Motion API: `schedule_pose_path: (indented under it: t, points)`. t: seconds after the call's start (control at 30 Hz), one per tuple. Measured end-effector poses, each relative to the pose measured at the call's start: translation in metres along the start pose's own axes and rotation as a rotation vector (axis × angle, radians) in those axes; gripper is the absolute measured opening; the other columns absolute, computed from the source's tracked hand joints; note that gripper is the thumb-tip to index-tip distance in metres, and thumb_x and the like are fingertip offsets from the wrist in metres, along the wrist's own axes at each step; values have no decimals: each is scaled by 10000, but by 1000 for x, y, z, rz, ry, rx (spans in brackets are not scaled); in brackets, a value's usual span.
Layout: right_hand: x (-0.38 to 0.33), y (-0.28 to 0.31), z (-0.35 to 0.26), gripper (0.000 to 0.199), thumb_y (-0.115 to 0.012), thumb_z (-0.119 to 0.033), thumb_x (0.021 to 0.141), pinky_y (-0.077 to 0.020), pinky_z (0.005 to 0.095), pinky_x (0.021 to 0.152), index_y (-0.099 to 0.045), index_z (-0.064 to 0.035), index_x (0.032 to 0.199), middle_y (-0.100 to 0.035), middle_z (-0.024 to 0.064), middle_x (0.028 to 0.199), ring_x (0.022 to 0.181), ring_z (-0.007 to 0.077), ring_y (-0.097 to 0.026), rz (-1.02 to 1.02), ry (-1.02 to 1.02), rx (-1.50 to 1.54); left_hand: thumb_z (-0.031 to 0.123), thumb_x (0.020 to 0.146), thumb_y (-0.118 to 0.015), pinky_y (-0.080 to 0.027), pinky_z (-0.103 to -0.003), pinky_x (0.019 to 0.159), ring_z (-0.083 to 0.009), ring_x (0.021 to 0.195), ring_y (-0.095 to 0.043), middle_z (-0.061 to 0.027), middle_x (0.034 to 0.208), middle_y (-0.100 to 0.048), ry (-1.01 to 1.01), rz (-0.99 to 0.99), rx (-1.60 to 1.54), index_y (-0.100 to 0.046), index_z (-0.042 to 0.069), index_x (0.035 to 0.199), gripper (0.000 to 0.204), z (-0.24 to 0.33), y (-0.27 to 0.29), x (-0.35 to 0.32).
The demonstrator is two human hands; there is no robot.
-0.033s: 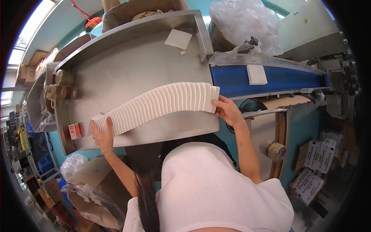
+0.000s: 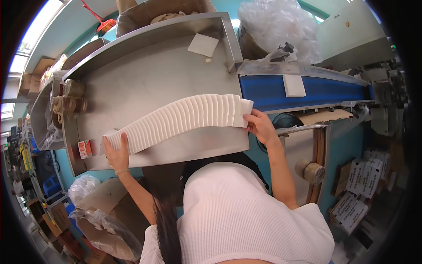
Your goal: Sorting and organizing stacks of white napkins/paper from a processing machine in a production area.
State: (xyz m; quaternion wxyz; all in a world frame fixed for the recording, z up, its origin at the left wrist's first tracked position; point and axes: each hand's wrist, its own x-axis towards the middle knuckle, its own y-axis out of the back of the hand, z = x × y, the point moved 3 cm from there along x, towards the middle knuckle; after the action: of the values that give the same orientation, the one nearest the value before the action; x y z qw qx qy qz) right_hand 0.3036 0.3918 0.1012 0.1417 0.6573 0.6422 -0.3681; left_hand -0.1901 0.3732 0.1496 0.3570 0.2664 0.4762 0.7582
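A long, curved row of white folded paper napkins (image 2: 176,115) leans in overlapping layers across the metal work table (image 2: 132,83). My left hand (image 2: 116,153) is wrapped round the row's left end, its thumb and fingers on either side. At the right end, my right hand (image 2: 260,126) pinches the last napkin (image 2: 246,108) by its near corner. That napkin sticks out a little from the others, toward the blue conveyor belt (image 2: 263,92). A white napkin stack (image 2: 294,86) lies on the belt. Another flat white sheet (image 2: 203,45) lies at the table's far right.
Raised metal walls (image 2: 145,33) edge the table. A small red and white box (image 2: 85,149) and tape-wrapped rolls (image 2: 72,104) sit at its left. Plastic-lined cartons (image 2: 105,211) stand below left. A large bag of clear plastic (image 2: 281,26) rests behind the belt.
My right hand has shifted slightly right, drawing the end napkin a bit farther out from the row. On the belt, the stack has moved slightly right. My left hand stays in place.
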Motion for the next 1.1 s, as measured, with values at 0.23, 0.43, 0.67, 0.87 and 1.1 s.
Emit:
schedule_pose_path:
  t: [0.23, 0.43, 0.67, 0.87, 1.1]
  points:
    - [-5, -32, -18, 401, -625, -388, 945, -437, 233, 646, -599, -30, 1124, -630, -1, 929, 790, 72, -560, 220, 254, -221, 687, 792, -621, -330, -483, 1084, -416, 1311, -413, -268, 1408, -437, -48, 8, -9, -379, 3, 1435, 970, 1, -10, -1]
    - [-11, -9, -3, 284, -609, -203, 947, -484, 230, 670, -590, -20, 1164, -654, 49, 951, 766, 134, -621, 14, -17, -8, 715, 779, -609, -327, -490, 1085, -422, 1300, -427, -264, 1410, -432, 7, 22, -7, -367, 13, 1444, 997, 6, -8, -4]
    - [0, -23, -11, 365, -604, -345, 964, -480, 245, 724, -603, -32, 1150, -640, 10, 965, 828, 73, -577, 181, 286, -273, 718, 777, -608, -326, -491, 1084, -418, 1301, -431, -253, 1419, -429, -13, 18, -1, -365, 9, 1443, 1002, 15, -16, -5]
    - [-6, 1, -8, 252, -586, -219, 965, -474, 196, 630, -601, -25, 1125, -644, 17, 915, 729, 81, -575, 183, 164, 7, 706, 781, -615, -334, -496, 1076, -419, 1297, -433, -256, 1413, -434, -30, 30, -31, -372, -1, 1434, 993, 20, -13, -9]
    - [-11, -23, -16, 354, -629, -312, 949, -483, 210, 654, -600, -28, 1159, -645, 22, 964, 761, 82, -574, 79, 227, -212, 686, 784, -631, -332, -489, 1078, -421, 1295, -431, -257, 1408, -438, -40, 18, -45, -380, -5, 1430, 978, 22, -15, -11]
